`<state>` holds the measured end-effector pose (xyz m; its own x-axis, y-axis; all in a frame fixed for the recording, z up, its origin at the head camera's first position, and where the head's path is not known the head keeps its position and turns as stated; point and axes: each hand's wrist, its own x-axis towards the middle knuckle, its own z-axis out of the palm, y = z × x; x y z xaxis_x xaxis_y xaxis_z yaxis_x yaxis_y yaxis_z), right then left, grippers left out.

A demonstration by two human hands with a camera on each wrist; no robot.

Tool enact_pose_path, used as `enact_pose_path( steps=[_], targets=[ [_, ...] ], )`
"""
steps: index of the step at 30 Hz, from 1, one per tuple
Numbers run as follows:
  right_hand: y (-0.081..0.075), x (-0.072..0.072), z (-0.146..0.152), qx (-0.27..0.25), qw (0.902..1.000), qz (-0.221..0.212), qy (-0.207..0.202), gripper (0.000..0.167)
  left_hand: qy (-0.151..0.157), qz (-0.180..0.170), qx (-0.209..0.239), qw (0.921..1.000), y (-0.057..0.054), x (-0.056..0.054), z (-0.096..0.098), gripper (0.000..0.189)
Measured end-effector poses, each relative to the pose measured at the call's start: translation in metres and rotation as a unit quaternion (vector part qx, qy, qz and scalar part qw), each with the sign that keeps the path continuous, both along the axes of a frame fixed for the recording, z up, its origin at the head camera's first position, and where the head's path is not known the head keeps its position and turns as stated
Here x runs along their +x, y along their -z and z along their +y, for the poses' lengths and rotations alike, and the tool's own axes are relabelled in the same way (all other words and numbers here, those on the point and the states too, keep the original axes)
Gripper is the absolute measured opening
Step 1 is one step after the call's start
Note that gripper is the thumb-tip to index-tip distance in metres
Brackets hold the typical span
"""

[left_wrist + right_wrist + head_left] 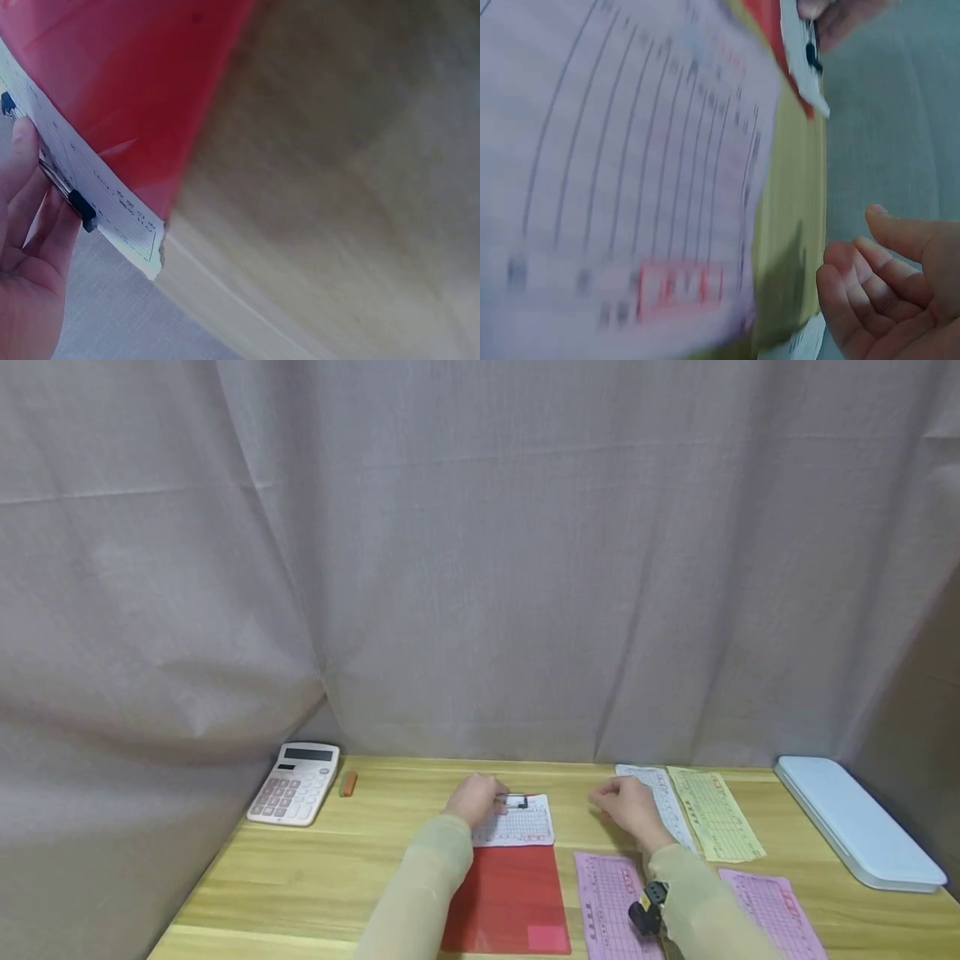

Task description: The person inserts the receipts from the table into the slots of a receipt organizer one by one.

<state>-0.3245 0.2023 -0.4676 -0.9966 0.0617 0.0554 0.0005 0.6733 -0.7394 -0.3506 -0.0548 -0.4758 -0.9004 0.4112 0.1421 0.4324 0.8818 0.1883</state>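
Note:
A red clipboard (pixel 510 902) lies on the wooden table with a white printed form (pixel 528 828) across its top end. My left hand (pixel 474 799) grips the metal clip (pixel 516 802) at that end. In the left wrist view the thumb presses on the wire clip (pixel 58 176) with its black ends, and the other fingers lie behind it. My right hand (pixel 632 806) hovers to the right of the clipboard, beside another white form (pixel 663 797). Seen from the right wrist, its fingers (pixel 855 292) are loosely bent, the thumb stands apart and nothing is held.
Right of the clipboard lie a pink form (pixel 611 902), a yellow form (pixel 716 814) and a second pink form (pixel 780 910). A pale blue case (pixel 858 822) is at the far right. On the left are a calculator (pixel 296 783) and a small orange-brown block (pixel 348 784). A grey curtain (pixel 480 568) hangs behind.

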Motion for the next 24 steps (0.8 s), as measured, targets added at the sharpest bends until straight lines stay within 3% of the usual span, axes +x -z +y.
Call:
enact_pose_path(
  steps=[11, 17, 24],
  targets=[
    [-0.003, -0.005, 0.045, 0.037, 0.9992, 0.009, -0.005, 0.024, -0.005, 0.006, 0.003, 1.0000, 0.000, 0.000, -0.002, 0.028],
    [-0.004, -0.008, 0.067, 0.071, 0.9968, 0.031, -0.019, 0.026, 0.004, 0.032, -0.012, 0.9994, 0.005, 0.000, 0.002, 0.021],
    [-0.003, -0.021, 0.078, 0.107, 0.9929, 0.046, -0.022, 0.033, -0.020, 0.006, -0.003, 0.9998, 0.004, 0.001, 0.004, 0.024]
  ],
)
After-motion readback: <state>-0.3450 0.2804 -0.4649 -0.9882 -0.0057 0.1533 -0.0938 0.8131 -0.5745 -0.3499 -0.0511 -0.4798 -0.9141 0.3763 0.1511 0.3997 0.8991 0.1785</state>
